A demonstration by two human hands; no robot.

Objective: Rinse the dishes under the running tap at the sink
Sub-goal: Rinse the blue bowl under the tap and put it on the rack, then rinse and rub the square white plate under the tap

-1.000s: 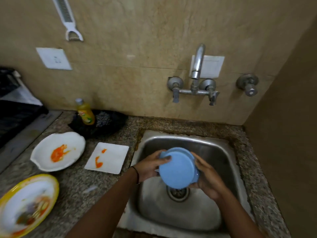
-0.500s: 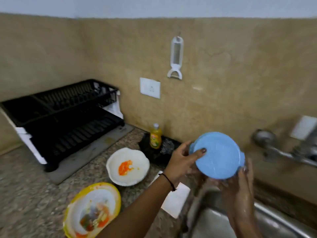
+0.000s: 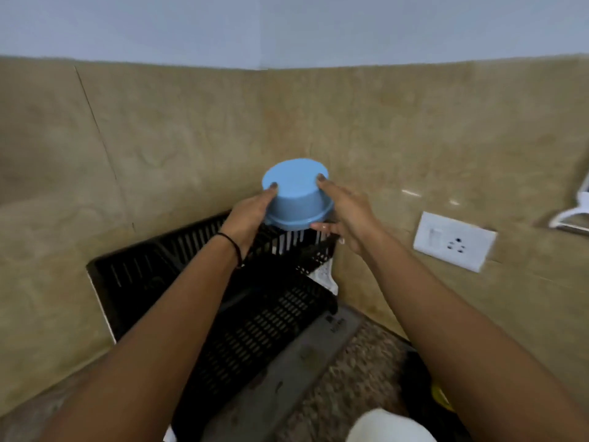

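Observation:
A light blue bowl point(image 3: 296, 194) is upside down, base up, just above the top tier of a black dish rack point(image 3: 242, 301) in the corner. My left hand point(image 3: 250, 218) grips its left side, thumb on the wall of the bowl. My right hand point(image 3: 345, 213) holds its right side, index finger on the base edge and other fingers under the rim. Whether the rim touches the rack is hidden by my hands. The sink and tap are out of view.
A grey drip tray point(image 3: 287, 371) lies under the rack on the speckled stone counter point(image 3: 347, 400). A white socket plate point(image 3: 454, 240) is on the tiled wall at right. A white plate's edge point(image 3: 385, 427) shows at the bottom, a yellow bottle's edge point(image 3: 441, 398) beside my right arm.
The bowl has gone from over the sink leftward to above the dish rack, turned base up. My view has swung left, so the sink, tap and dirty plates have left the frame.

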